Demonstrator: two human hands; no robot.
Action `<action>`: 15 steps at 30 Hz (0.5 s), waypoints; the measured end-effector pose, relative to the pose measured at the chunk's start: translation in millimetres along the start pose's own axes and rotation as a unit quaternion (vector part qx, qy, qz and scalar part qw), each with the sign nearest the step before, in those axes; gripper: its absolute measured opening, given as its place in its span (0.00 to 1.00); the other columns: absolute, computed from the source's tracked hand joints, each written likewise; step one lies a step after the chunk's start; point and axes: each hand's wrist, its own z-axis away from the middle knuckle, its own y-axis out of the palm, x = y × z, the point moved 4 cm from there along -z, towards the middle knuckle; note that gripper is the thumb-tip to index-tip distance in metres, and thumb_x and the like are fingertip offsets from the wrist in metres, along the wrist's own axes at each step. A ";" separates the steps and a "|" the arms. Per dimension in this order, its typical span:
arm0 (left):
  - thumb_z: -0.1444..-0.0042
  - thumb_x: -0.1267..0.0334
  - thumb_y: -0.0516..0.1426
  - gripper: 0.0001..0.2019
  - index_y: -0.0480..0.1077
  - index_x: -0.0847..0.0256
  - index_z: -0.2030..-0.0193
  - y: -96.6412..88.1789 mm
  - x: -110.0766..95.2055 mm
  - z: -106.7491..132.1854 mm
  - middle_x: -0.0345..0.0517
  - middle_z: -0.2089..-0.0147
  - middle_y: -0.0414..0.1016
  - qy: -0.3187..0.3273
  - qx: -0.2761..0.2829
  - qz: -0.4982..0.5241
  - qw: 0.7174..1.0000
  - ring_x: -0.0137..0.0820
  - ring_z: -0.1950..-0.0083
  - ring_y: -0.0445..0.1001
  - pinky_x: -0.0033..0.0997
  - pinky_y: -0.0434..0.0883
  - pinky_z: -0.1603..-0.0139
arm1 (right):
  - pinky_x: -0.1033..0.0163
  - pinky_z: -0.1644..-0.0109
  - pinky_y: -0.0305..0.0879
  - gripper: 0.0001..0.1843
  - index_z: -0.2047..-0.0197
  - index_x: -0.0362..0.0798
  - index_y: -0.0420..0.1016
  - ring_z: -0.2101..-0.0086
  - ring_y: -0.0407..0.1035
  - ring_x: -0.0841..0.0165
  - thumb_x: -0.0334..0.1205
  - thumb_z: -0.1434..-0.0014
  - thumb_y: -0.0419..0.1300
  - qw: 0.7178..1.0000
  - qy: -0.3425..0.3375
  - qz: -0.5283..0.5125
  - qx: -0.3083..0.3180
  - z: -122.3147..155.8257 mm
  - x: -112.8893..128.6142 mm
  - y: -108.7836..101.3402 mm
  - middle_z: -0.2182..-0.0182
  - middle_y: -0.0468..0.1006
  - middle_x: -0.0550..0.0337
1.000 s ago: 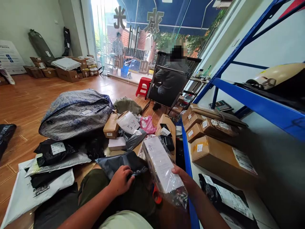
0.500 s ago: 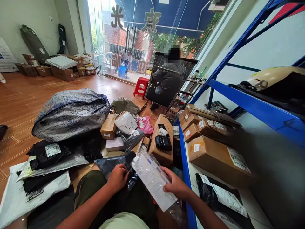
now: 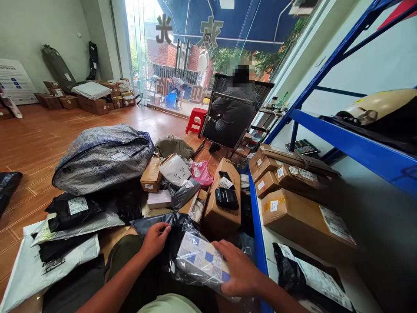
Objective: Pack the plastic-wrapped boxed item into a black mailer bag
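My right hand (image 3: 239, 267) grips a small box (image 3: 200, 256) wrapped in loose clear plastic; its upper face has a blue, white and beige pattern. The box is tilted above my lap, its far end pointing left and away from me. To its left, my left hand (image 3: 157, 239) is closed at the edge of a dark grey plastic mailing bag (image 3: 146, 222), which lies across my knees. The bag's mouth and inside are mostly hidden behind the wrapped box and in shadow.
A black handheld label printer (image 3: 225, 198) rests on a cardboard box (image 3: 228, 217) ahead. Blue shelving (image 3: 257, 230) with parcels borders my right. Plastic mailers (image 3: 70, 256) and a large grey bag (image 3: 104, 161) lie left. A seated person (image 3: 231, 108) is ahead.
The wrapped box in my right hand has turned from its plain white side to its patterned face and moved lower. My left hand has shifted slightly left along the dark bag.
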 end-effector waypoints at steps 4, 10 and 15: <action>0.41 0.51 0.50 0.19 0.76 0.62 0.62 -4.9 -7.0 -2.2 0.49 0.62 0.81 0.002 -0.024 0.009 1.000 0.39 0.61 0.76 0.34 0.69 0.60 | 0.43 0.34 0.44 0.59 0.34 0.41 0.56 0.40 0.53 0.43 0.44 0.71 0.69 0.999 -0.033 0.007 0.030 9.6 11.9 -2.0 0.39 0.60 0.40; 0.39 0.52 0.51 0.16 0.75 0.59 0.60 -12.7 -19.8 0.8 0.47 0.60 0.80 0.091 0.003 0.001 0.996 0.37 0.59 0.76 0.35 0.71 0.56 | 0.49 0.37 0.53 0.58 0.36 0.42 0.61 0.45 0.60 0.48 0.46 0.73 0.71 0.994 -0.091 -0.038 0.037 6.4 28.1 -13.8 0.43 0.65 0.44; 0.37 0.58 0.51 0.12 0.75 0.58 0.59 -28.5 -30.8 16.0 0.48 0.57 0.79 0.200 0.028 -0.045 0.978 0.35 0.54 0.76 0.36 0.71 0.49 | 0.52 0.38 0.55 0.52 0.37 0.44 0.61 0.45 0.61 0.50 0.40 0.69 0.67 0.996 -0.026 -0.079 -0.028 -5.6 12.5 -18.4 0.44 0.65 0.47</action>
